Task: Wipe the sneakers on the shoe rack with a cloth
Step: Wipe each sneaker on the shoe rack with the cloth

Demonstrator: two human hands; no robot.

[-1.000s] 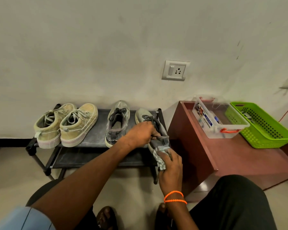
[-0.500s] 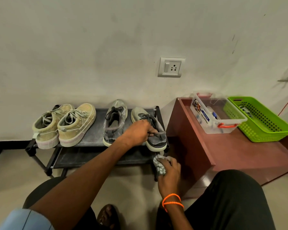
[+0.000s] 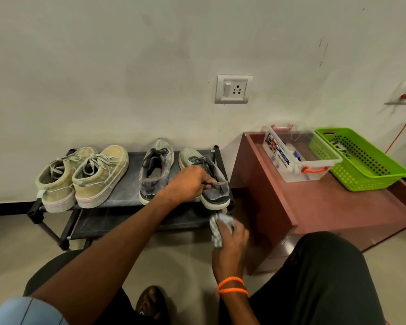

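Left grip: left hand (image 3: 189,184) pinches the rightmost grey canvas sneaker (image 3: 206,178) on the black metal shoe rack (image 3: 127,184).
Right grip: right hand (image 3: 230,240) clutches the bunched checked cloth (image 3: 217,231) (just below the rack edge).
Progress: judged midway; which pairs are wiped is unclear.

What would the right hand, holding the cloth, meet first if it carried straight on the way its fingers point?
Probably the heel of the right-most grey sneaker, directly ahead of the right hand and cloth; depth is unclear, so it could meet the shoe rack edge beneath instead.
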